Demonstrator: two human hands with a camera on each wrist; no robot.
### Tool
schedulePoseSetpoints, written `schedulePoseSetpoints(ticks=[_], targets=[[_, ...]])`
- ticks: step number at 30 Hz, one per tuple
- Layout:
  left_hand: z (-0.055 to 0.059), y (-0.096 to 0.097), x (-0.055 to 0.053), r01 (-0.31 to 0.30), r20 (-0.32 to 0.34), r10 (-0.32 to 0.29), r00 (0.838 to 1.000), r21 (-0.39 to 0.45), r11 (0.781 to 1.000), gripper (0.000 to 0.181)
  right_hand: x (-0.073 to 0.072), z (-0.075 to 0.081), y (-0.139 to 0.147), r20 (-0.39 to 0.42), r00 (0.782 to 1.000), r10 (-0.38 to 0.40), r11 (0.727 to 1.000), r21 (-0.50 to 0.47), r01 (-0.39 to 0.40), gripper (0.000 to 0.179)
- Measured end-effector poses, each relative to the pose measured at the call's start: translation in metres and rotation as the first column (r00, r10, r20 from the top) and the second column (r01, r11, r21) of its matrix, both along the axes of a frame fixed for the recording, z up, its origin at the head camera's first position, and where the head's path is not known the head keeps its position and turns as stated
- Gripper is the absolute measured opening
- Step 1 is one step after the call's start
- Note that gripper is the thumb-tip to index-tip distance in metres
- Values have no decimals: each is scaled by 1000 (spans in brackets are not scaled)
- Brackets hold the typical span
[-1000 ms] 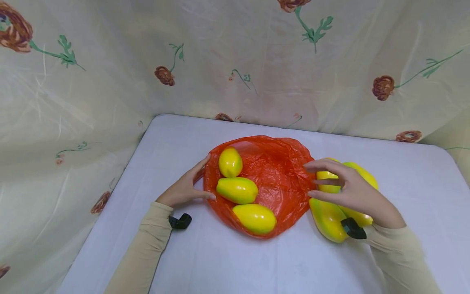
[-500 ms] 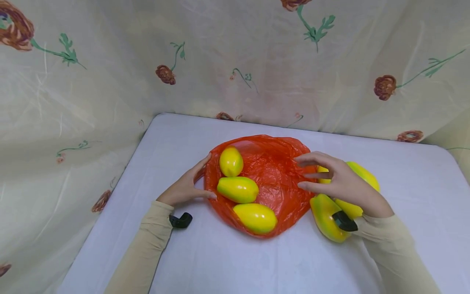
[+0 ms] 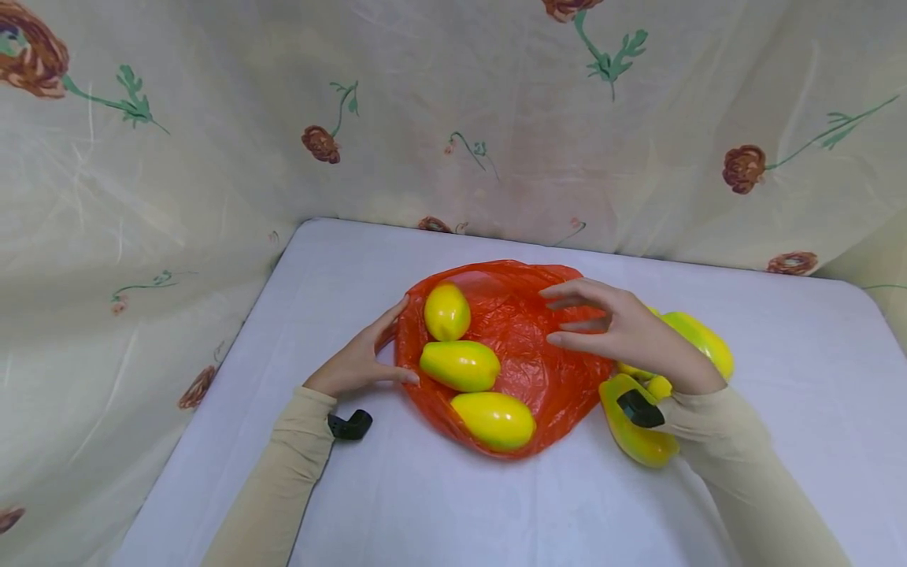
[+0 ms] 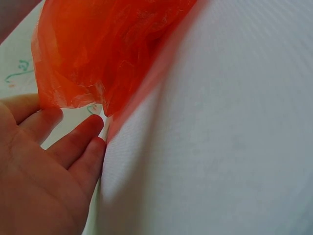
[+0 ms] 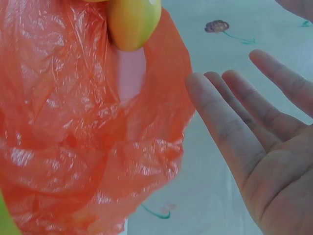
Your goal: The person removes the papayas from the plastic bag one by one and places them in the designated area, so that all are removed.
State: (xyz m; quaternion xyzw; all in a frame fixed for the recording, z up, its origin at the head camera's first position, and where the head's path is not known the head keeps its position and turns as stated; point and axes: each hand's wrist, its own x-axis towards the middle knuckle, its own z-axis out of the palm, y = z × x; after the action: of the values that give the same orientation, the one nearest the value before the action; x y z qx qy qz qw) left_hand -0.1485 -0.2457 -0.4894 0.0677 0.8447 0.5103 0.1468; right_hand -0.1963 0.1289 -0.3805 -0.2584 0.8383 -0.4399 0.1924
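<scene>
A red plastic bag (image 3: 524,354) lies spread open on the table. Three glossy yellow-green papayas rest along its left side: an upper papaya (image 3: 447,312), a middle papaya (image 3: 460,366) and a lower papaya (image 3: 494,421). My left hand (image 3: 357,362) touches the bag's left rim, its fingers and thumb spread, not curled round it; its fingertips (image 4: 93,125) meet the film in the left wrist view. Over the bag's right part hovers my right hand (image 3: 609,323), fingers spread and holding nothing. The right wrist view shows that hand (image 5: 274,147) beside the red film.
More papayas (image 3: 638,429) lie right of the bag, partly hidden by my right hand and sleeve. White cloth (image 3: 453,512) covers the table. A flowered curtain (image 3: 453,102) hangs behind and along the left side.
My right hand has moved left from above the right-hand papayas to over the bag, uncovering part of those papayas. The left hand and the bag stay where they were.
</scene>
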Motion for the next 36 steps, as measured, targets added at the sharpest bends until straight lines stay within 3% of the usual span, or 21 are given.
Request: schedulePoseSetpoints(ticks=[19,29,36], targets=[[-1,0,0,-2,5,2,1000,-9,1000,111,-26,-3,-39,42,997,72,997,-18,-71,52],[0,0,0,-5,5,5,1000,-17,1000,111,-37,-6,-61,-6,997,80,991,108,-79,54],[2,0,1,0,3,0,1000,-11,1000,110,-45,-9,-75,33,994,100,987,120,-103,59]])
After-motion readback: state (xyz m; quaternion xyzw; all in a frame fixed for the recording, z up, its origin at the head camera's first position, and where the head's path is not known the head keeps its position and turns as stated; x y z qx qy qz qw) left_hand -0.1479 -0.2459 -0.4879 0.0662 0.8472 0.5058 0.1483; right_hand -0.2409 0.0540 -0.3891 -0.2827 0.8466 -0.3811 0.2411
